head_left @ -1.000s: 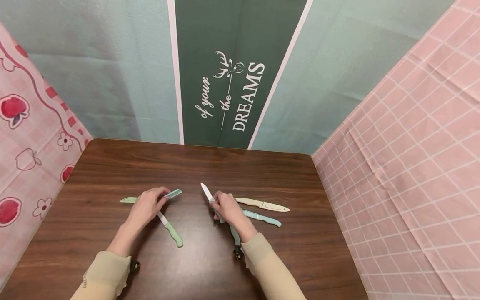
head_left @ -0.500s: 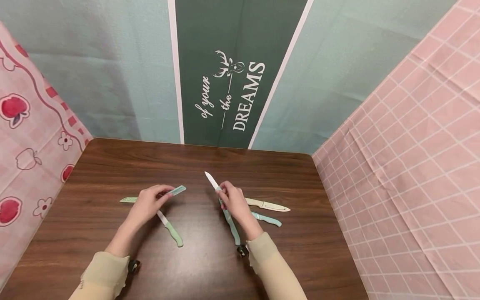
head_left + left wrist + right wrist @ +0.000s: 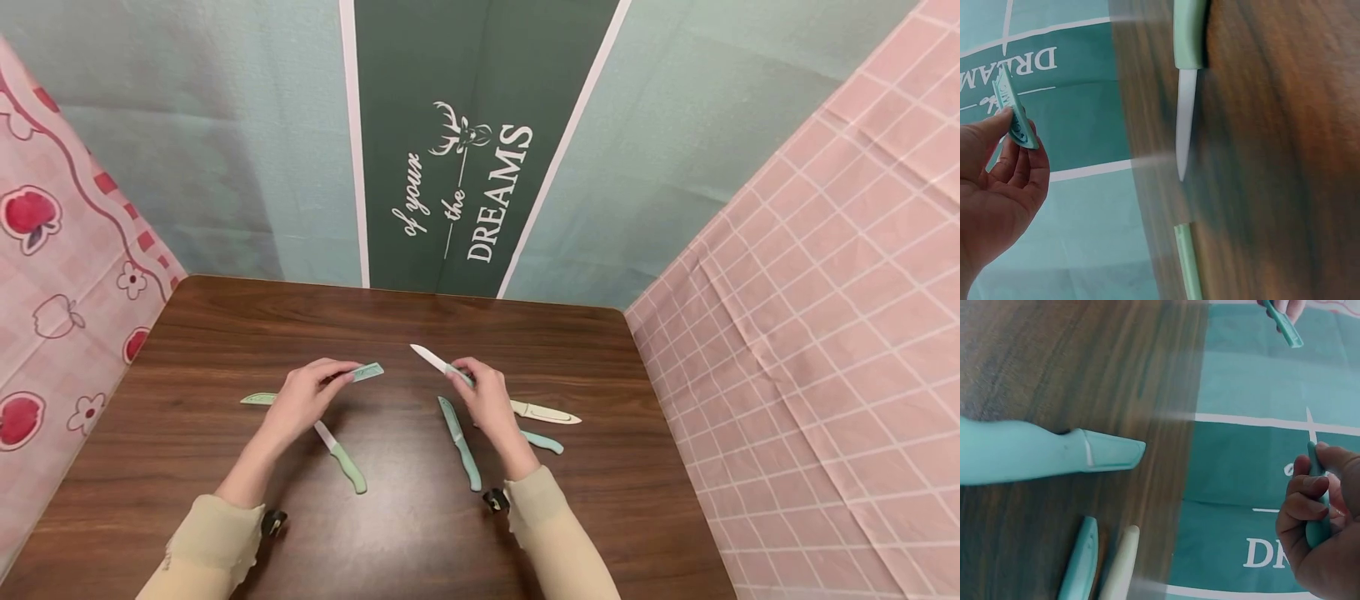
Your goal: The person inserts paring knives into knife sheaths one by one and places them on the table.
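Note:
My left hand (image 3: 300,400) pinches a teal knife sheath (image 3: 368,372) between thumb and fingers, raised above the table. In the left wrist view the sheath (image 3: 1015,112) has a raised pattern. My right hand (image 3: 489,404) grips the teal handle of a paring knife (image 3: 430,358), its bare white blade pointing up and left towards the sheath. Blade and sheath are apart. Below the left hand lies a green-handled knife (image 3: 347,468) with a bare blade, near a green sheath (image 3: 258,399) partly hidden by that hand. A sheathed teal knife (image 3: 460,446) lies left of my right forearm.
Right of my right hand lie a sheathed cream knife (image 3: 547,413) and a light blue knife (image 3: 543,442), both partly covered by the hand and wrist. The brown wooden table (image 3: 405,550) meets a printed cloth backdrop (image 3: 442,275) at its far edge.
The left hand has lifted the sheath slightly up and right. The right hand has moved up and right with the knife, whose blade now leans further left, uncovering the sheathed teal knife.

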